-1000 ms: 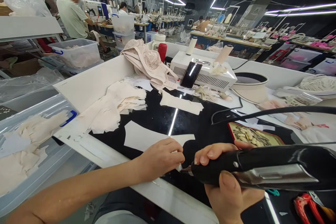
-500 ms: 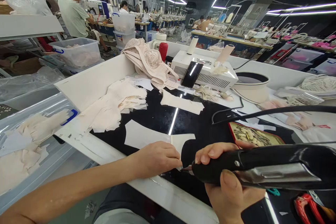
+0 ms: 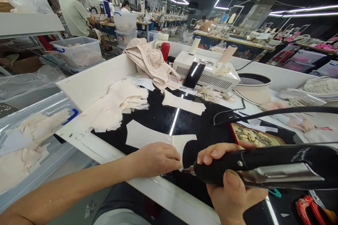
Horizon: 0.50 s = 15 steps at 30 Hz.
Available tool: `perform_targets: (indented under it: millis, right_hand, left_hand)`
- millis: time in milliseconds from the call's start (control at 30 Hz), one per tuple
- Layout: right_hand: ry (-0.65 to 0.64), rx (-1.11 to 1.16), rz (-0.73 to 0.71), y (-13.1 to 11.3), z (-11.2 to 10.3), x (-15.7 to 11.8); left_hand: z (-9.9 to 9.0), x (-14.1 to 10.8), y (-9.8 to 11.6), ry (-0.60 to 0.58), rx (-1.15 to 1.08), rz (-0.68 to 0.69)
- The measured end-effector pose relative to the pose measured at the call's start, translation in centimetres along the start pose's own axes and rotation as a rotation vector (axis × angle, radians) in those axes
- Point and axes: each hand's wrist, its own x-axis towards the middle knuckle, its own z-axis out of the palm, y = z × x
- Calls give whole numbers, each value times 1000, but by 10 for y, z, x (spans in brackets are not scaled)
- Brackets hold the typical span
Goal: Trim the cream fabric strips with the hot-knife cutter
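Observation:
A pale fabric piece (image 3: 148,134) lies on the glossy black work surface (image 3: 155,112), with a strip hanging toward the near edge. My left hand (image 3: 158,160) pinches that piece at its lower right part, fingers pressed together. In my right hand (image 3: 229,179) is a black handheld tool (image 3: 280,165) with a metal lever, fingers wrapped round its front end. The tool's thin metal tip touches or almost touches the fabric beside my left fingertips; the exact contact is too small to tell. Another cut piece (image 3: 183,102) lies flat farther back.
Stacked fabric pieces (image 3: 113,103) lie left, a phone (image 3: 194,74) leans on a white box (image 3: 211,66), and a tray of small parts (image 3: 253,135) sits right. Red-handled pliers (image 3: 307,205) lie near right. A cable crosses the right side. A person (image 3: 75,14) sits far left.

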Motion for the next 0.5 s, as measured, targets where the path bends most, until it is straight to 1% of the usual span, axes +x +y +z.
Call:
perform_targets:
  millis: [267,500]
  right_hand:
    - [78,-6,-16,-2,3,4]
    - [48,12,-5,-1,2,4]
  left_hand:
    - [1,-1,0,8,-23,-9]
    - [1,0,2,20,-39,-7]
